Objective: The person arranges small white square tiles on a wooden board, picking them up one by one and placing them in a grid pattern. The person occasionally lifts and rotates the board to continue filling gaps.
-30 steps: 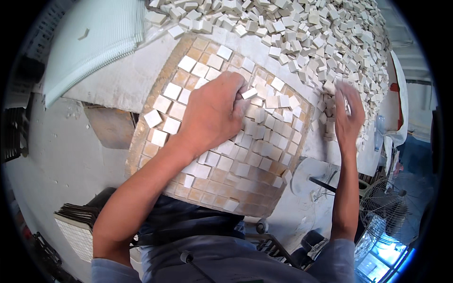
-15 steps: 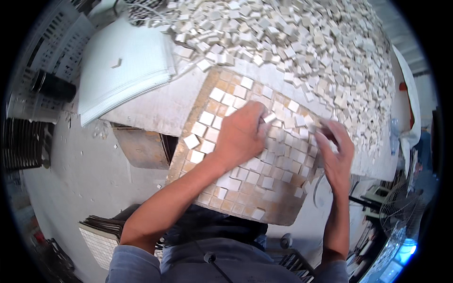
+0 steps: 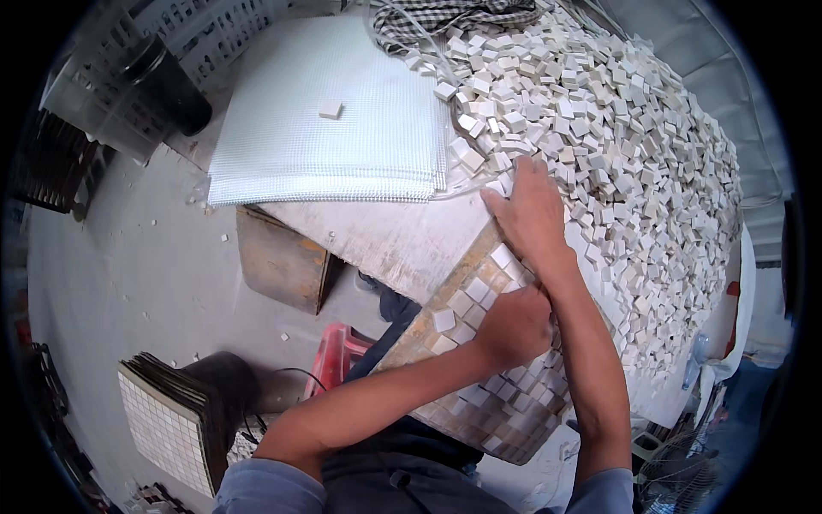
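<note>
A brown square grid board [image 3: 408, 346] lies tilted in front of me, with small white mosaic tiles [image 3: 460, 302] in many of its cells. Some tiles sit crooked across the cell lines. My left hand [image 3: 516, 327] is closed above the board's middle; whatever its fingers hold is hidden. My right hand [image 3: 533, 210] stretches past it over the board's far edge, its forearm crossing close to the left fist. Its fingertips touch the near side of a big heap of loose tiles [image 3: 616, 171], thumb spread away, and no tile shows in its grasp.
White mesh sheets [image 3: 282, 163] are stacked on the table at the left, one tile on top. Behind are a checked cloth [image 3: 462, 19], a black tumbler [image 3: 167, 86] and a white plastic crate [image 3: 197, 34]. A stack of tiled boards [image 3: 167, 420] and a red stool [image 3: 338, 351] stand lower left.
My right hand has moved from the board's right side to the heap at the far edge. The view has swung, so the board sits lower and further right. My left hand remains over the board.
</note>
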The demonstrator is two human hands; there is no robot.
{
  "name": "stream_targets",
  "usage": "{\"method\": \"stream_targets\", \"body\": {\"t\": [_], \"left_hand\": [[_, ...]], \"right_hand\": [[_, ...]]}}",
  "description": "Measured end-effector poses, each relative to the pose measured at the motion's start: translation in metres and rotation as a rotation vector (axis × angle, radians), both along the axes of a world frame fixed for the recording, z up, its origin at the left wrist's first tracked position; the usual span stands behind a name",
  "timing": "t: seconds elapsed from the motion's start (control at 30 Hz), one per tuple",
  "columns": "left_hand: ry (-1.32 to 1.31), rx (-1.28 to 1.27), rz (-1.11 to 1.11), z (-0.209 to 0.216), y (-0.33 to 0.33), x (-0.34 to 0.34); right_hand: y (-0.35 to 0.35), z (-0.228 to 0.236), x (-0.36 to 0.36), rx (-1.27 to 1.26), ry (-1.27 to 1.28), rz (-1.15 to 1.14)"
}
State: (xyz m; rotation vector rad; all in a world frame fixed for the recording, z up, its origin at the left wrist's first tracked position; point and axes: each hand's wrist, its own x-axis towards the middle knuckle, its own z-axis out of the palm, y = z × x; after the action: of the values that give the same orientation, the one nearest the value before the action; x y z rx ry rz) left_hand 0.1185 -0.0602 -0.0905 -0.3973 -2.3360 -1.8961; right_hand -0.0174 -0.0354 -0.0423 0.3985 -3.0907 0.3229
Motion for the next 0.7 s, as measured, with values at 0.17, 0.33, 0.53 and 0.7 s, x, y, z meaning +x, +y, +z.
{"method": "stream_targets", "body": {"t": [0.17,0.33,0.53,0.7], "left_hand": [[0.047,0.000,-0.002,-0.004,0.003,-0.003],[0.083,0.064,0.018,-0.008,0.008,-0.008],[0.158,0.199,-0.052,-0.039,0.027,-0.004],[0.123,0.156,0.139,-0.059,0.083,-0.008]], "right_hand": [[0.007,-0.010,-0.003,-0.082,0.115,0.099],[0.010,-0.008,-0.009,-0.114,0.128,0.119],[0.035,-0.032,-0.020,-0.179,0.092,0.105],[0.054,-0.039,-0.024,-0.082,0.063,0.079]]}}
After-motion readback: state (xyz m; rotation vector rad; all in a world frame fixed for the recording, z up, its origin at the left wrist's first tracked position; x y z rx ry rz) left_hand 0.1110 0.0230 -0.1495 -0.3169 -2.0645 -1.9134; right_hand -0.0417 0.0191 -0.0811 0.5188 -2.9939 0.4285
